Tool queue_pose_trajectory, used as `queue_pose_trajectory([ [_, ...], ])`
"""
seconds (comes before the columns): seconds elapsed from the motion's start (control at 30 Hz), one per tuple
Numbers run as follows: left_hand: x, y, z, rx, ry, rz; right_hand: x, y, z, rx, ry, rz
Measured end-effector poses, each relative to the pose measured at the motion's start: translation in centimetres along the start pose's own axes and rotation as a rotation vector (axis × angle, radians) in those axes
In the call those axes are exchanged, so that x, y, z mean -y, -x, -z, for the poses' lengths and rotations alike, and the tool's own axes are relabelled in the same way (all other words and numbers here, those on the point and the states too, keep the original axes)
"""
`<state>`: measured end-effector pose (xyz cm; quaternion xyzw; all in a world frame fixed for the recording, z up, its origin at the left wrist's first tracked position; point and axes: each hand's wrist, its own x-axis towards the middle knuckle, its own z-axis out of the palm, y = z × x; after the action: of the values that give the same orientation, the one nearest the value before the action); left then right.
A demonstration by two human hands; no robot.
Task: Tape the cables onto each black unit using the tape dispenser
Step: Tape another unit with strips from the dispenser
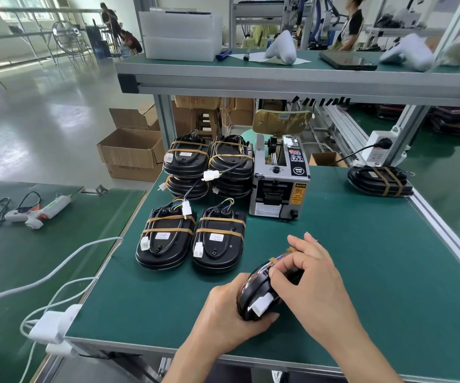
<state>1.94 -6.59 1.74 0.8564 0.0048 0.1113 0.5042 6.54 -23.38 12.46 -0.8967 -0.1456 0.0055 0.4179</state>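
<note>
1. Down at the near edge of the green worktop (347,272), the person has a black unit (253,294) tilted up on its side, clear of the stacks behind it.
2. The left hand (228,313) cups the unit from below, fingers curled round its lower rim, just beneath the white connector (262,306).
3. The right hand (306,275) comes over the top, thumb and fingers pinching at the unit's upper face, right beside a strip of tan tape (274,258) that wraps over the rim.
4. Behind the hands, two taped units (190,239) lie flat side by side, each crossed by two tan bands with a white plug tucked at the left.
5. Farther back, two stacks of units (209,164) stand just left of the tape dispenser (281,183), one cable with a white plug trailing forward from them.
6. One more stack of units (379,181) sits well apart at the worktop's far right edge.
7. Off on the left bench, a glue gun (39,211) lies on its side.
</note>
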Motion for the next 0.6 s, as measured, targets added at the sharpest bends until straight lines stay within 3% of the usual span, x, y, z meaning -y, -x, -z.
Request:
queue_pose_trajectory([
  [0.6,0.44,-0.11,-0.15,-0.005,0.007,0.025,0.53,-0.29,0.05,0.005,-0.011,-0.005],
])
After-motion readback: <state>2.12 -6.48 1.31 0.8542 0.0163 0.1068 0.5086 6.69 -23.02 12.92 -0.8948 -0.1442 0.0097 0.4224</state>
